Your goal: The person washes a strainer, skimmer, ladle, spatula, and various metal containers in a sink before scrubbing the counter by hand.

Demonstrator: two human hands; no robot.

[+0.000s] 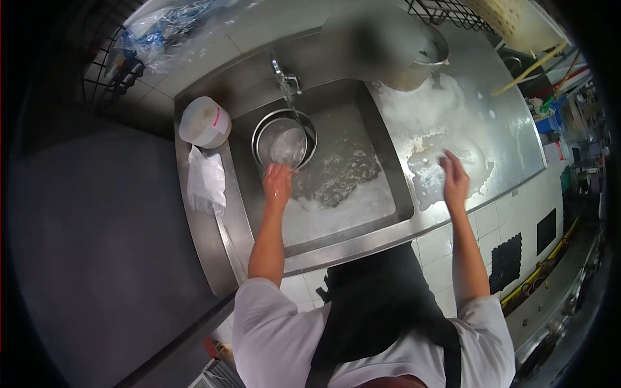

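My left hand (278, 182) is closed on the near rim of a round metal pot (261, 132), which stands in the sink (401, 187). Water from the faucet (278, 70) runs into this pot. Around it the sink holds bubbling water, with white foam (343, 216) toward the near side. Over the wet, soapy steel counter (517, 136) on the right, my right hand (456, 180) hovers with its fingers loosely stretched and nothing visible in them.
A white tub (206, 123) with a pink label sits on the sink's left ledge, beside a white plastic bag (206, 181). A large metal pot (430, 48), partly behind a blurred patch, stands at the back right. Wire racks (453, 14) hang above.
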